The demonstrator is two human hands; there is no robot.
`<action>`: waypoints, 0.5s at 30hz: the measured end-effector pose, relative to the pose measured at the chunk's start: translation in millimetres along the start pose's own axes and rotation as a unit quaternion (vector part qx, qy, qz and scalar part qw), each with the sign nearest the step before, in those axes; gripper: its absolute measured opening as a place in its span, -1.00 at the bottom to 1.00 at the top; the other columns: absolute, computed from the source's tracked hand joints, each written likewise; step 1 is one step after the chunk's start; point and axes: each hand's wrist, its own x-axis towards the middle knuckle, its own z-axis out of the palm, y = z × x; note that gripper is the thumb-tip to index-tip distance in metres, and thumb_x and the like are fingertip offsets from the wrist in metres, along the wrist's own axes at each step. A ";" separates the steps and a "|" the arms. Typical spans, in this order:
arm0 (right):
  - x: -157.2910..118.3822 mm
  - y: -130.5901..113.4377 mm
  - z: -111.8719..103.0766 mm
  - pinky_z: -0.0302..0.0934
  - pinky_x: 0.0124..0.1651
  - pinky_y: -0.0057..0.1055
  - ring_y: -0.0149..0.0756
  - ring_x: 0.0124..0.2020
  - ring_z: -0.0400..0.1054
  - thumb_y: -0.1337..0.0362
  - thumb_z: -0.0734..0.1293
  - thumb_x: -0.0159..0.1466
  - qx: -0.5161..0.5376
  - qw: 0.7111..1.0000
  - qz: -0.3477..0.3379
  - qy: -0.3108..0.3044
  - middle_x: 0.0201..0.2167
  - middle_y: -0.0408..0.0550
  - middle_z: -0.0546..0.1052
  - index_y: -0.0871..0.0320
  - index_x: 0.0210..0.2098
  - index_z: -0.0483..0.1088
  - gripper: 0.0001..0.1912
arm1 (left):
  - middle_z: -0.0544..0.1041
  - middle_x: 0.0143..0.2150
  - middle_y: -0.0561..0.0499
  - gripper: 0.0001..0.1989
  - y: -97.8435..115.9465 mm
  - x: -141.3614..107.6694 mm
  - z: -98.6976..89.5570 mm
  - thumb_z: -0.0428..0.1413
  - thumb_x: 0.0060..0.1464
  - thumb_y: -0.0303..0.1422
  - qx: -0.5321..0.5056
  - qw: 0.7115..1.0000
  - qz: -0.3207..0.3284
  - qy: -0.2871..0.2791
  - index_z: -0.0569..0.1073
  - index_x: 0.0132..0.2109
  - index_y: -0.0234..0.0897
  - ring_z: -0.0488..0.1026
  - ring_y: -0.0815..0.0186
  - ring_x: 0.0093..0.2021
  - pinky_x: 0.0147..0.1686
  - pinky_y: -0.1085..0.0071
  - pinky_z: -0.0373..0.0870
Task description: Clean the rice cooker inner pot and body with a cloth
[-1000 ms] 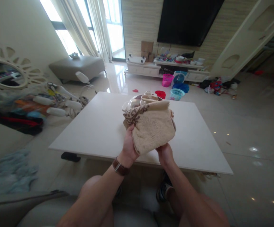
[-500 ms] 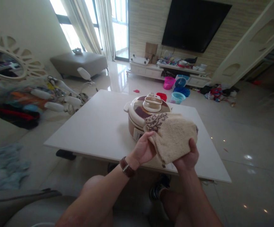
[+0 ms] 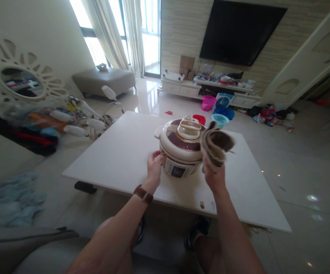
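A cream and brown electric pressure cooker stands on the white table, lid on, its control panel facing me. My left hand, below a brown watch strap, has its curled fingers against the cooker's lower left side. Some of those fingertips are hidden. At the cooker's right side, my right hand is closed around a bunched beige and brown towel. The towel's folds stand up above the fist, slightly blurred, close to the lid's rim.
The white table has a small yellow and dark sticker near its front edge. Beyond it on the floor are a light blue basket, a pink basket and a red bag. A lamp with white shades lies left.
My left hand has let go of the towel and moved left to the cooker's side. The towel, earlier spread between both hands, is now bunched in my right hand. The view shifted slightly.
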 end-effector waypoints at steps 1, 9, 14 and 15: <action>-1.8 4.0 7.5 0.12 0.40 0.21 0.10 0.26 0.35 0.15 0.38 0.23 -0.071 0.995 -0.032 -0.061 0.10 0.10 0.58 0.06 0.05 0.55 -0.60 | 0.60 0.08 -0.08 -0.69 -2.1 0.5 1.5 0.19 0.02 -0.37 0.002 1.000 -0.018 -0.008 0.56 -0.04 -0.22 0.52 0.27 -0.05 -0.19 0.41 0.40; 25.0 52.1 11.2 0.24 0.29 0.11 0.11 0.23 0.37 0.13 0.29 0.32 -0.156 0.982 -0.108 0.010 0.15 0.20 0.53 0.14 0.19 0.44 -0.52 | 0.64 0.05 -0.08 -0.58 -15.3 -6.7 14.3 0.16 0.11 -0.34 -0.046 0.998 -0.050 -0.015 0.57 0.13 -0.20 0.57 0.27 -0.05 -0.27 0.48 0.42; 14.7 45.6 21.0 0.15 0.34 0.19 0.13 0.20 0.38 0.14 0.29 0.30 -0.156 0.975 -0.160 -0.008 0.04 0.12 0.58 0.09 0.09 0.50 -0.60 | 0.67 0.01 -0.11 -0.57 -18.8 -0.2 16.9 0.14 0.07 -0.34 -0.047 0.997 -0.053 -0.002 0.60 0.09 -0.25 0.59 0.22 -0.01 -0.14 0.42 0.48; 13.5 43.3 21.9 0.15 0.33 0.20 0.13 0.16 0.40 0.13 0.29 0.29 -0.164 0.971 -0.172 -0.031 -0.03 0.09 0.60 0.07 0.01 0.53 -0.64 | 0.67 0.02 -0.11 -0.58 -20.1 2.2 16.0 0.14 0.07 -0.33 -0.039 0.998 -0.048 0.001 0.61 0.07 -0.26 0.59 0.20 0.02 -0.09 0.40 0.48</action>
